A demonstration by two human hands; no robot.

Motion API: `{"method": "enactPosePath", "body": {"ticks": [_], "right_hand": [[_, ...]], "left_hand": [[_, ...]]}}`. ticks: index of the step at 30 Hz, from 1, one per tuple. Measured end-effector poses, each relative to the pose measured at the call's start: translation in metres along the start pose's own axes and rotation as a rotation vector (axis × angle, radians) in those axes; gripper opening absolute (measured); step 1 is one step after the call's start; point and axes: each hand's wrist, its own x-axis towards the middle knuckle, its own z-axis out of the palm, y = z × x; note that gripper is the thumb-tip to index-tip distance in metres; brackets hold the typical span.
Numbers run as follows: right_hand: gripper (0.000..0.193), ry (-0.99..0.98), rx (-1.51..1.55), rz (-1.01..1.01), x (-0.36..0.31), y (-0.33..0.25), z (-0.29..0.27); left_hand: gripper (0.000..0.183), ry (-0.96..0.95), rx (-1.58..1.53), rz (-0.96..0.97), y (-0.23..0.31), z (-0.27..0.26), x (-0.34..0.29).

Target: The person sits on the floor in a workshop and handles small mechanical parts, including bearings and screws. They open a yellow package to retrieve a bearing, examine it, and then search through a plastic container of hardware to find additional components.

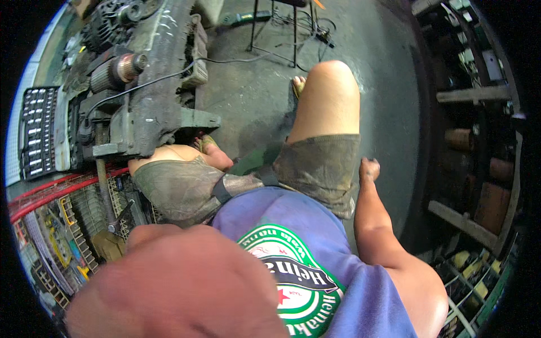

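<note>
Very close and blurred at the lower left, my left hand (186, 281) covers part of my blue shirt; its fingers cannot be told apart, nor whether it holds anything. My right arm hangs down beside my right thigh. At its end my right hand (369, 168) is curled closed over the floor, with no object showing in it. Left of my legs stands a bench vise (127, 132). Behind its jaws lies a motor armature (115, 73) with a copper-coloured end, and farther back an alternator (112, 22). Neither hand touches these.
A socket set case (39, 132) stands left of the vise. Below it, a red rail (67, 188) edges a wire rack of packages. A dark cable (225, 61) crosses from the bench to a stool (274, 34). Dark shelves (473, 94) line the right side.
</note>
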Motion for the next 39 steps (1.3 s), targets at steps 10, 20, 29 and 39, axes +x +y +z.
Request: {"method": "enactPosePath", "body": {"ticks": [10, 20, 29, 39], "right_hand": [[0.036, -0.002, 0.520, -0.065, 0.009, -0.059, -0.022], [0.018, -0.226, 0.910, -0.738, -0.098, -0.278, -0.229], [0.015, -1.072, 0.417, -1.041, -0.278, -0.341, -0.199], [0.025, -1.162, 0.439, -1.057, -0.291, -0.344, -0.187]], "left_hand": [[0.027, 0.220, 0.079, -0.093, 0.030, 0.011, -0.050], [0.025, 1.500, -0.935, -1.218, -0.081, 0.094, -0.230], [0.021, 1.431, -0.603, -0.915, -0.065, 0.125, -0.205], [0.021, 0.758, 0.482, -0.936, -0.042, 0.099, -0.188]]}}
